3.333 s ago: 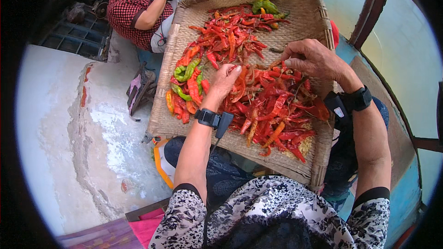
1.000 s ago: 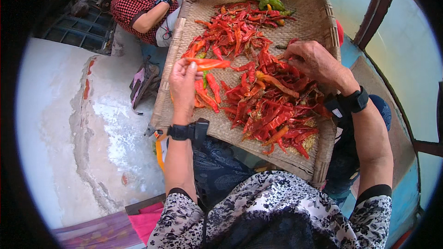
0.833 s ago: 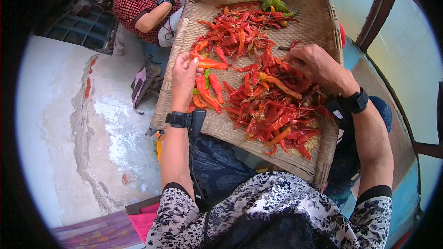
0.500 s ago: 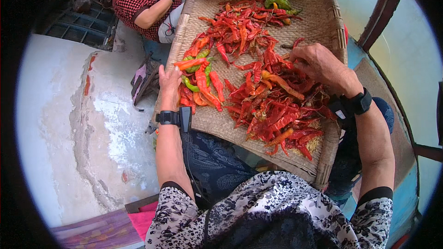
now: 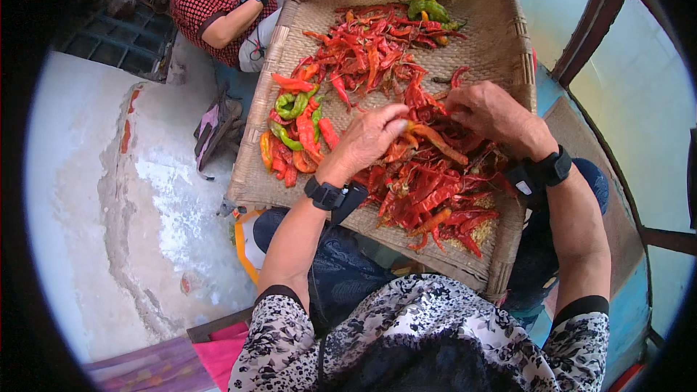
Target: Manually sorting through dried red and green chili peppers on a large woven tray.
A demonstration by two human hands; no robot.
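A shallow woven tray [image 5: 319, 192] rests across my lap, holding several heaps of chili peppers. Over the large heap of wrinkled dried red chilies [image 5: 428, 196], my left hand [image 5: 367, 141] is closed, thumb and fingers pinched together beside the tip of an orange chili [image 5: 443, 145]. What the pinch holds, if anything, is hidden. My right hand [image 5: 490, 112] sits at the right side of this heap, fingers curled down among the chilies, fingertips out of sight. At the tray's left lie plumper red chilies [image 5: 306, 134] and curled green ones [image 5: 290, 107].
Another red chili heap [image 5: 370, 43] fills the tray's far part, with a large green pepper [image 5: 428, 9] beside it. Pale seeds [image 5: 481, 232] lie near the right corner. Beyond the tray's left side, a person in a patterned red top [image 5: 218, 11] sits. A cracked pale ledge [image 5: 80, 196] stands left.
My left hand has left the tray's left edge and moved right to the dried heap, its fingers closing. A red chili now lies atop the left group. My right hand stays among the chilies.
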